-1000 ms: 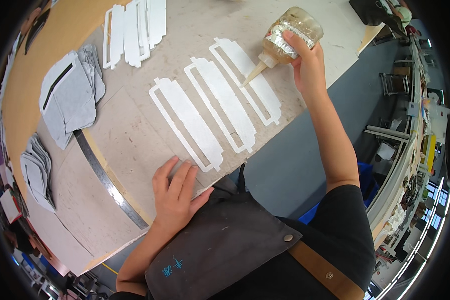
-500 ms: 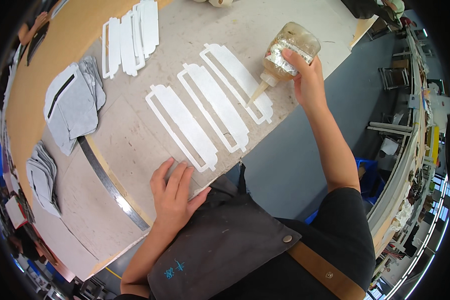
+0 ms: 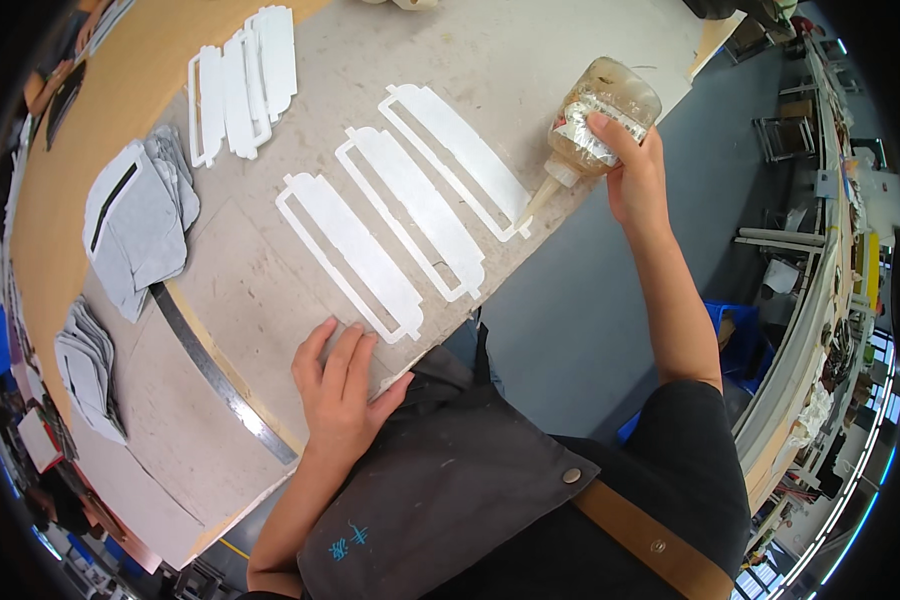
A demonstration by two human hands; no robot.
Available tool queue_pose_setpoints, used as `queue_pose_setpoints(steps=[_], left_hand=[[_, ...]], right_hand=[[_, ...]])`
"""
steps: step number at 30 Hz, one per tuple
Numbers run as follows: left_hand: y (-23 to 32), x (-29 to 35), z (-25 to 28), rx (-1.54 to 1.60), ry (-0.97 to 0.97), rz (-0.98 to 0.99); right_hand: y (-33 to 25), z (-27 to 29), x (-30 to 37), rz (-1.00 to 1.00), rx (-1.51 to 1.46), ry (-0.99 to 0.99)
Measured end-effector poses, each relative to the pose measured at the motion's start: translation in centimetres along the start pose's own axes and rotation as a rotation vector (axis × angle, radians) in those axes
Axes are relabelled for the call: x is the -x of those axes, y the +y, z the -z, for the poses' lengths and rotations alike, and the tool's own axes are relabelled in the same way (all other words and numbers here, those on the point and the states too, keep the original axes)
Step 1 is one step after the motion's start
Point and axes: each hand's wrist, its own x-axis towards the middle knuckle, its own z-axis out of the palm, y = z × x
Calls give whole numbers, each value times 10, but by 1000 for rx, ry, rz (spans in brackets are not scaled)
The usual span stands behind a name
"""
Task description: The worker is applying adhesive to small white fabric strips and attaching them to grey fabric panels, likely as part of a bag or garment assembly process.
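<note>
Head view: a pale, worn table (image 3: 570, 70) fills the upper frame, with grey floor and shelving to its right. The right hand (image 3: 635, 175) is closed around a tilted glue bottle (image 3: 595, 125), nozzle touching the rightmost of three white frames (image 3: 450, 160). The left hand (image 3: 340, 385) lies flat and empty at the table's near edge. Left of it lie a metal ruler (image 3: 210, 365), grey fabric (image 3: 135, 225) and further white pieces (image 3: 240, 80).

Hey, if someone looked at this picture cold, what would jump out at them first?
Probably the three white cut-out strips lying side by side in the middle of the table. Next, the right hand tipping a glue bottle so its nozzle meets the end of the rightmost strip. The left hand lies flat on the table's near edge, and grey fabric pieces sit off to the left.
</note>
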Motion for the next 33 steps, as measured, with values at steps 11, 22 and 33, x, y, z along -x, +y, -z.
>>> queue_pose_setpoints(steps=[11,22,33], left_hand=[[0,1,0,-3,-9,12],[1,2,3,48,-54,36],[2,1,3,41,-53,26]], right_hand=[[4,-28,-41,171,-169,-45],[10,-67,-89,187,-146,25],[11,-44,-86,219,23,-21]])
